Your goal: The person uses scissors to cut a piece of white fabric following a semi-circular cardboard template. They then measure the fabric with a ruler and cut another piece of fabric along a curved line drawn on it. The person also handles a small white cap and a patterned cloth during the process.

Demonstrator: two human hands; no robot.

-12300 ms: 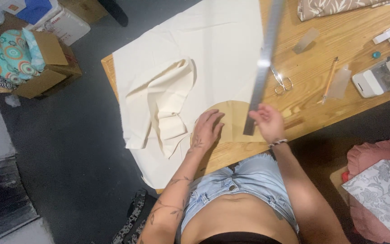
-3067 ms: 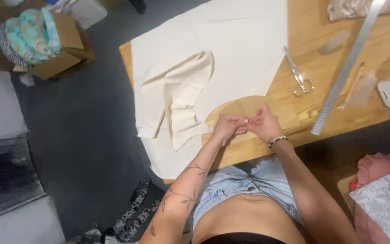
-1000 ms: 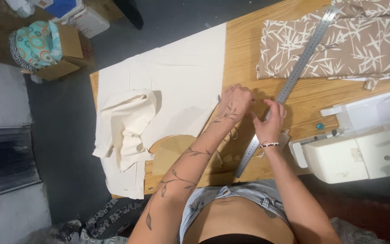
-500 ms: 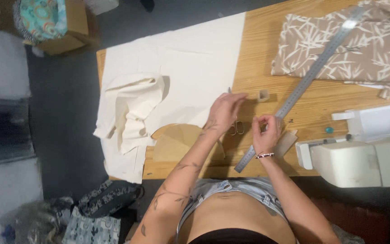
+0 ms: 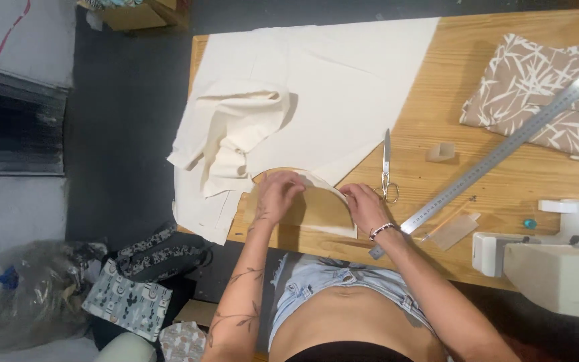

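Left hand (image 5: 277, 196) and right hand (image 5: 364, 204) were pressed, fingers spread flat, on the curved cardboard pattern (image 5: 303, 208) at the table (image 5: 423, 121) edge; the cream fabric (image 5: 330, 94) underneath could be shifted by uneven pressure.

A wide table of light yellow wood (image 5: 437, 87) fills the right half of the view and stands on a dark grey floor (image 5: 129, 134). At the left edge lies a pale grey surface (image 5: 15, 40) with a black rectangular panel (image 5: 15, 131) in it. An open brown cardboard box (image 5: 129, 12) stands at the top edge. The light is soft and even.
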